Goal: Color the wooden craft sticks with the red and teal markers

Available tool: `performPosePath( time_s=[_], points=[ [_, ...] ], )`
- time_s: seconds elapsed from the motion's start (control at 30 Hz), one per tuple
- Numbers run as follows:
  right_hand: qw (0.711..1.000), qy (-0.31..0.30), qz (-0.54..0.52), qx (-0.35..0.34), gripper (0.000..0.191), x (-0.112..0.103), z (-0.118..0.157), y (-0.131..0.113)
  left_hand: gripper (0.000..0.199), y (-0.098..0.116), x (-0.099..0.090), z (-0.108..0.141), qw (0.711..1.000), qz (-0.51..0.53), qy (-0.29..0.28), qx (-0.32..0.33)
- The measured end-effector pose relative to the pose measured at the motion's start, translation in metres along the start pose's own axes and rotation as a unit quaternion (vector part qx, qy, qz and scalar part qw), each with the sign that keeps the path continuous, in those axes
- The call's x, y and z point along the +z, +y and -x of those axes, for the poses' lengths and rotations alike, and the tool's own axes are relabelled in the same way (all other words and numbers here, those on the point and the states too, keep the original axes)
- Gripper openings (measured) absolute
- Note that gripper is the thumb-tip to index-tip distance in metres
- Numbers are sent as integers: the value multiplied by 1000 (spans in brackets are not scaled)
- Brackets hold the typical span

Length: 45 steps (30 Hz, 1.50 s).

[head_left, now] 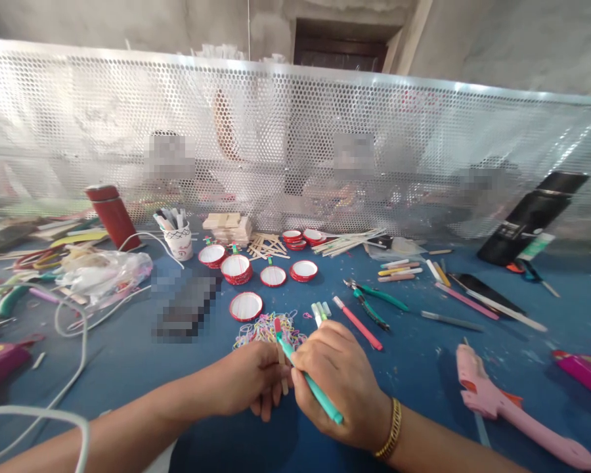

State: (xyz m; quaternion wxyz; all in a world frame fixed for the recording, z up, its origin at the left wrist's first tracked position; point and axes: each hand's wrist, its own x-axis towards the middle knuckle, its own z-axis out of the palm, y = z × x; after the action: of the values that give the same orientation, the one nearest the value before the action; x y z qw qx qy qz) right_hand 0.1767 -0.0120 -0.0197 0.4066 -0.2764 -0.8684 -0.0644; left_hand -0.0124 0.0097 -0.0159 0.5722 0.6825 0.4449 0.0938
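My left hand (262,378) pinches a wooden craft stick (282,361) whose upper end is coloured red. In my right hand (337,378) is a teal marker pen (320,392), its tip against the stick just below the red part. Right behind the hands lies a heap of small colourful rubber bands (256,328). Several markers with pale caps (319,309) rest just beyond my right hand, beside a red marker (359,323). Farther back sit several red-rimmed round lids (246,306), some stacked.
Teal-handled pliers (367,303) and a pink glue gun (505,401) lie to the right. A black bottle (534,217) leans at the far right. On the left are a phone (190,305), a white cable (85,341), a paper cup of pens (179,242) and a red flask (113,217). A perforated metal screen (276,131) stands behind.
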Motion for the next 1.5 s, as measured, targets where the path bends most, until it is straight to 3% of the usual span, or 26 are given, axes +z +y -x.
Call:
performPosePath(
  time_s=[0.53,0.93,1.5],
  points=[
    [998,-17,-48,26,8,-1,3,3,20,-5,0,1,999,0,-15,31],
    [998,0,-56,1,12,-8,4,1,22,5,3,15,998,-46,23,43],
    [996,-6,-78,35,10,-3,4,2,17,3,-1,5,999,-26,-44,7]
  ],
)
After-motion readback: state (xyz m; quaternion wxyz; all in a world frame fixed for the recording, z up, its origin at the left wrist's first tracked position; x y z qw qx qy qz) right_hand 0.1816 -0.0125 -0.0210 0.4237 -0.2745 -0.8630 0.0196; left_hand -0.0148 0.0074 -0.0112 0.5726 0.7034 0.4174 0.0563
